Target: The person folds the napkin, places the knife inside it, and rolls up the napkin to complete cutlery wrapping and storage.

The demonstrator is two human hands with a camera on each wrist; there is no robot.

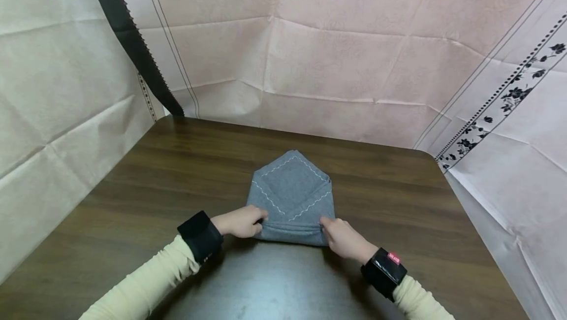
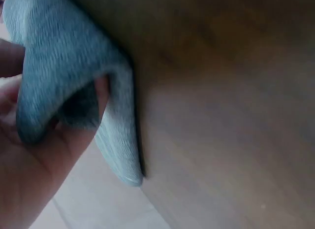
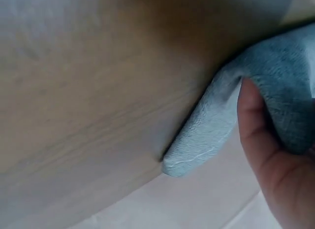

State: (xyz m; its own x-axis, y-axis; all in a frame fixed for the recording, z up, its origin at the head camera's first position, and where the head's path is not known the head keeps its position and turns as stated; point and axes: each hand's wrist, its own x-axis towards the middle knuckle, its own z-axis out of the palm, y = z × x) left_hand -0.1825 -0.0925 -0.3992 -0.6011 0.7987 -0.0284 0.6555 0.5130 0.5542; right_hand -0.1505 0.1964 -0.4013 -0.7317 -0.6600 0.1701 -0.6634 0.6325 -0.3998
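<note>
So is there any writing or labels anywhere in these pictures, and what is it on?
Small red tag on the black band at the right wrist: white letters, too small and blurred to read.
Grey cloth: white zigzag stitching only, no text.
Backdrop sheet: black flower border, no words.
Both wrist views: no writing to be seen.

Both arms wear pale yellow long sleeves. The left hand (image 1: pixel 241 221) has a plain black wristband at the cuff. The right hand (image 1: pixel 345 240) has a glossy black wristband carrying a small red label with white lettering.
</note>
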